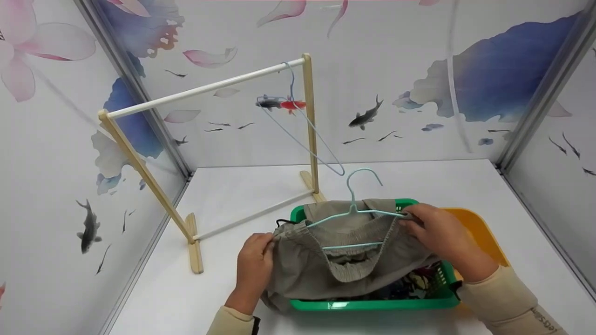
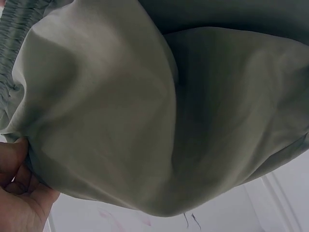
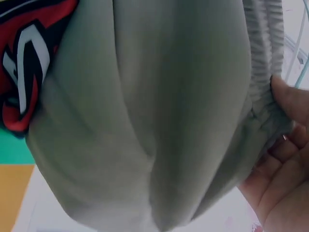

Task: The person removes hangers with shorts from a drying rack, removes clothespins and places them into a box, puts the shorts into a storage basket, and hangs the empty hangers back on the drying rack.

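Grey-green elastic-waist pants are stretched between my two hands, above a green basket. A light teal hanger sits partly inside the waistband, its hook pointing up and its lower bar showing in the waist opening. My left hand pinches the left end of the waistband; in the left wrist view its fingers are at the fabric's edge. At the other end, my right hand grips the gathered waistband by the hanger's right arm. The right wrist view shows the thumb pressed on the elastic.
A wooden rack with a white top rail stands at the back left. From its right end hangs a bare blue hanger. Dark patterned clothes lie in the green basket, with a yellow basket at its right. Printed walls enclose the table.
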`<state>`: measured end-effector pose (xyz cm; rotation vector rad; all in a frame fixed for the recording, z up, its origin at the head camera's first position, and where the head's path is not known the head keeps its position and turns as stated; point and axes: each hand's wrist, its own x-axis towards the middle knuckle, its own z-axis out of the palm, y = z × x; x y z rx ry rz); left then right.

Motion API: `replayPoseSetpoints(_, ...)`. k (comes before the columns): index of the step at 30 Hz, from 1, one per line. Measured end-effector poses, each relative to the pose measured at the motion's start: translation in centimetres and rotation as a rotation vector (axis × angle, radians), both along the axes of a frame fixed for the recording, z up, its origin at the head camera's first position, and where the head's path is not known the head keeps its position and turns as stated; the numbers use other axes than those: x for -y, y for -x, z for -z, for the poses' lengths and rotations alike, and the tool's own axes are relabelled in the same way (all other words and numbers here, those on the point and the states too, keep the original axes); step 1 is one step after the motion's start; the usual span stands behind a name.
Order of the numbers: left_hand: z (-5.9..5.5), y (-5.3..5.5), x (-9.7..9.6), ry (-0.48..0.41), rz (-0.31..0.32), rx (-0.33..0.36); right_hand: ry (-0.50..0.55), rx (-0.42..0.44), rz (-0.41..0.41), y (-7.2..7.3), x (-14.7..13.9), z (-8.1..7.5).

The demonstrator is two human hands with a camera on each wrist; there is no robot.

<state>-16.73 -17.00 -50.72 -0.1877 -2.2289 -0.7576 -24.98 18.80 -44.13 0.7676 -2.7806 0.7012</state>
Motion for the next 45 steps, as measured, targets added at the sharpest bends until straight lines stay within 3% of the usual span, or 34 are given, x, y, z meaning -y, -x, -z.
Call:
replayPoseSetpoints(11,-0.5,0.0,-0.2,0.006,0.027,0.002,0.140,-0.426,0.044,-0.2,0.3,1.7)
replayPoseSetpoints(16,-1.0,0.0,-0.4,0.028,0.047,-0.012,0.185,-0.538,0.053,-0.3,0.1,2.2)
replayPoseSetpoints(22,-2.2,-0.2,-0.7,0.062,0.047,0.056,0.231,-0.572,0.082,-0.6,-0.3,2.5)
replayPoseSetpoints(27,-3.9,-0.3,-1.0,0.091,0.075,0.128,0.271,-0.579,0.094,-0.6,-0.7,2.6)
replayPoseSetpoints(36,-6.8,1.0,-2.4,0.173,0.165,0.157,0.316,-0.581,0.138,-0.7,-1.0,3.0)
replayPoseSetpoints(45,-8.6,2.0,-4.0,0.257,0.231,0.321,0.327,-0.554,0.154,-1.1,-1.1,3.3)
